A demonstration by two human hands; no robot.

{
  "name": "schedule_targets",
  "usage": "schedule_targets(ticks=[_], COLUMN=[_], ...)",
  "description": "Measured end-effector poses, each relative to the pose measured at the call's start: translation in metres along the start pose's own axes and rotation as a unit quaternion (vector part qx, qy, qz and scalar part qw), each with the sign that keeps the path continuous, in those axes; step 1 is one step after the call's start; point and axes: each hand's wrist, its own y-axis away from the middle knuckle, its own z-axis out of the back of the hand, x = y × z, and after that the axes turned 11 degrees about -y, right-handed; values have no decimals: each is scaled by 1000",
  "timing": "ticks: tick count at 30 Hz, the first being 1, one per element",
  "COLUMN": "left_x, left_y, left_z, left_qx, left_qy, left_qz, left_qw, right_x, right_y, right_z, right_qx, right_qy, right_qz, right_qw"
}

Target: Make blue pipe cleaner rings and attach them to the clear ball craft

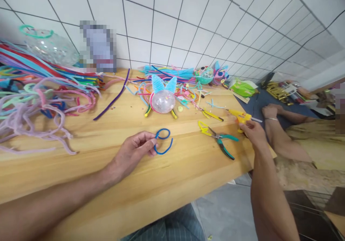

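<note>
My left hand [136, 144] pinches a blue pipe cleaner [166, 151] between thumb and fingers, just above the table. The pipe cleaner is bent into a small loop with a wider open curve below it. At the table's right side, my right hand [253, 132] is closed on a yellow hot glue gun [240, 115], its nozzle pointing left. Beyond my left hand stands a transparent ball [164, 102] with light-blue pipe-cleaner ears [158, 83], a pink band and dark-and-yellow feet. Pliers with teal handles [223, 144] lie between my hands, their jaws near a bent yellow pipe cleaner [204, 127].
Pipe cleaners [40, 108] are heaped on the left, before a transparent bag [52, 47]. A purple strip [112, 96] lies alone. Finished-looking ball figures [205, 75] stand by the tiled wall. Yellow-handled tweezers [212, 115] lie near the pliers. Another person's arm [280, 135] is at right.
</note>
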Motion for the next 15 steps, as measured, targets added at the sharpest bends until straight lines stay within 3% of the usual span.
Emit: schedule_targets(ticks=[2,5,6,8,10,15], left_x=[1,-1,-1,-3,-4,-3], left_y=[0,0,0,-1,0,3], left_z=[-1,-3,-3,-2,-2,-2], left_qx=[-1,6,9,13,17,30], left_qy=[17,57,76,111,137,173], left_qz=[1,-2,-3,-2,1,9], left_qw=[1000,998,997,994,990,984], right_x=[15,52,67,98,128,174], right_y=[31,94,116,158,189,218], right_z=[12,13,7,-11,-35,-86], right_qx=[-51,-38,-13,133,263,321], right_qy=[-17,-133,-183,-235,-286,-342], right_qz=[-15,24,34,29,49,78], right_qw=[998,990,982,963,920,880])
